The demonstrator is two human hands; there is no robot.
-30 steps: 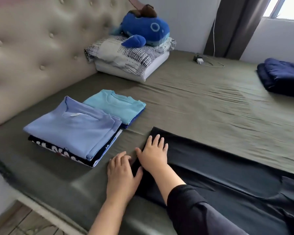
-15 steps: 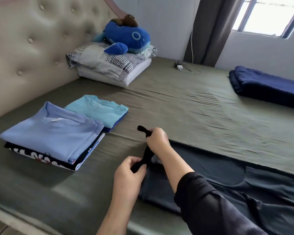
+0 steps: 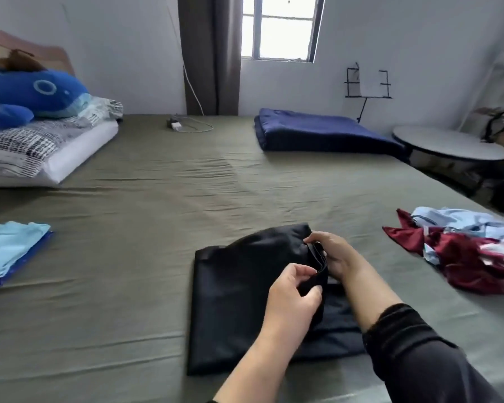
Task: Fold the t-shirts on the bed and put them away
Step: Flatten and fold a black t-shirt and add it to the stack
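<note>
Both hands, left (image 3: pixel 293 289) and right (image 3: pixel 333 254), pinching one folded edge of the black t-shirt (image 3: pixel 239 295) on the bed (image 3: pixel 157 199), grip at its right side, bulk spreading left, so folding leftward looks likely, left hand nearer

Both hands (image 3: pixel 309 274) pinching folded black t-shirt (image 3: pixel 239 289) on green bed (image 3: pixel 157 205), unfolded pile (image 3: pixel 466 251) right
</note>
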